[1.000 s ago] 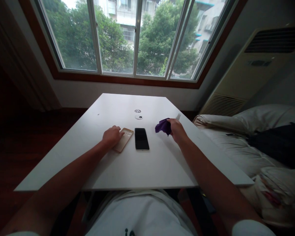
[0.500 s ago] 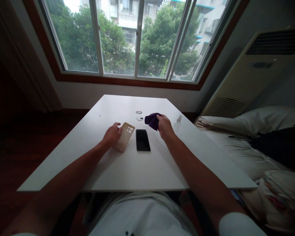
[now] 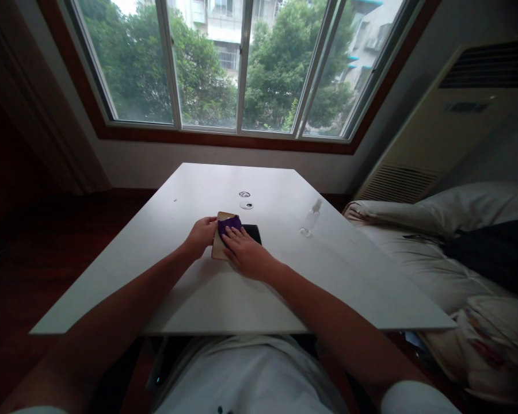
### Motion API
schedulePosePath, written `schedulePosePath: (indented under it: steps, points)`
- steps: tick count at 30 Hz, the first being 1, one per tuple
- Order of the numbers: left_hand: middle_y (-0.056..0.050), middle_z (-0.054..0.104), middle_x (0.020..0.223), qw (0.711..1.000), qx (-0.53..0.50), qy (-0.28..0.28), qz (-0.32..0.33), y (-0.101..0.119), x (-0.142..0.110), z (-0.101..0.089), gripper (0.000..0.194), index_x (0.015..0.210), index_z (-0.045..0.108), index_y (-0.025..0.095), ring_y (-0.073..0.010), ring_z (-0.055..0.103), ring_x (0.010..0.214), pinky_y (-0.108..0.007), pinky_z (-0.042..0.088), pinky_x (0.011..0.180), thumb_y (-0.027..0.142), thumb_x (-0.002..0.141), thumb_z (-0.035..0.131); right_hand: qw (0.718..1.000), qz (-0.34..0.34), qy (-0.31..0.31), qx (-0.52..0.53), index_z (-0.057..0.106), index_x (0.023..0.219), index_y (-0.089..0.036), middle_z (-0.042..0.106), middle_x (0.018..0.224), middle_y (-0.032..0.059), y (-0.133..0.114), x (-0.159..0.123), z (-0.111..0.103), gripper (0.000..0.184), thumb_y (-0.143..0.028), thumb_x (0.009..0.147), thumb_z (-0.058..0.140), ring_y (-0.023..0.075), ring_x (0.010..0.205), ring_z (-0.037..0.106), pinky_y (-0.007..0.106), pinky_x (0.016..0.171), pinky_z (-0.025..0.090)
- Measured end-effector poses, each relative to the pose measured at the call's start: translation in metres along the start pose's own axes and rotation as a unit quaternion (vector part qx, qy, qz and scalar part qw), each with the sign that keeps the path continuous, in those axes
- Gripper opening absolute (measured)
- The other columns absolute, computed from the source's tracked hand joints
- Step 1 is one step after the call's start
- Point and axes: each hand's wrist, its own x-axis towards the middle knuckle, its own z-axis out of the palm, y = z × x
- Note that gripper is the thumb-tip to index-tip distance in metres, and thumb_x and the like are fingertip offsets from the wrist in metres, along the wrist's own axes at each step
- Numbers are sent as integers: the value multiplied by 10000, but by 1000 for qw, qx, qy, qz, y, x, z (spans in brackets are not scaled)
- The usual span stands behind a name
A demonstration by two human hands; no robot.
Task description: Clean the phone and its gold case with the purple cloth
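Under right hand [image 3: 247, 253], cloth [image 3: 228, 223]; phone case [image 3: 218, 250]

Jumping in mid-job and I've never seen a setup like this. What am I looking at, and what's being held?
There's no machine here: these are a person's own bare hands. The view comes from one camera worn on their head, looking forward and down, toward a window. On the white table, the left hand holds the edge of a beige phone case. The right hand lies over a purple cloth against that case. A black phone lies partly hidden behind the right hand, and a clear spray bottle stands off to the right.
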Motion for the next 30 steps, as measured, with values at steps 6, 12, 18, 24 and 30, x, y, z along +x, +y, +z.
schedulePosePath:
  steps: [6, 12, 18, 24, 30]
  points:
    - [-116, 737, 961, 997, -53, 46, 30, 0, 4, -3, 353, 1144, 661, 128, -179, 684, 676, -276, 545, 548, 282, 827, 672, 1000, -10, 0, 8, 393, 1541, -71, 365, 1586, 205, -7, -4, -7, 533, -323, 1075, 338, 307, 1507, 310, 551, 1222, 298]
    - [-83, 728, 868, 986, -159, 44, -1, 6, 4, -2, 193, 1013, 681, 121, -156, 679, 683, -258, 575, 633, 245, 880, 614, 999, -17, 37, 36, 334, 1571, -83, 338, 1601, 197, -10, -4, -3, 594, -374, 1059, 411, 299, 1531, 250, 551, 1239, 271]
    - [-181, 746, 1021, 952, -269, -94, -116, 6, -8, 17, 582, 1156, 686, 69, -258, 733, 901, -382, 606, 848, 548, 1004, 393, 999, -19, 31, 29, 313, 1559, -10, 292, 1608, 242, -13, -2, 4, 598, -343, 1066, 377, 306, 1539, 215, 551, 1257, 205]
    - [-166, 747, 1061, 949, -273, -126, -90, -3, -12, 25, 729, 1235, 669, 110, -271, 724, 981, -402, 590, 915, 713, 962, 364, 1000, -16, 7, 10, 184, 1600, -20, 186, 1634, 264, -12, -4, 9, 870, -579, 999, 473, 351, 1554, 114, 606, 1246, 166]
    - [-147, 735, 1138, 972, -188, -121, -77, 0, -19, 26, 756, 1317, 631, 149, -283, 714, 1019, -391, 603, 846, 750, 949, 357, 999, 30, 9, -15, 97, 1613, -22, 91, 1650, 262, 5, 2, 11, 978, -627, 963, 507, 376, 1553, 83, 620, 1247, 101]
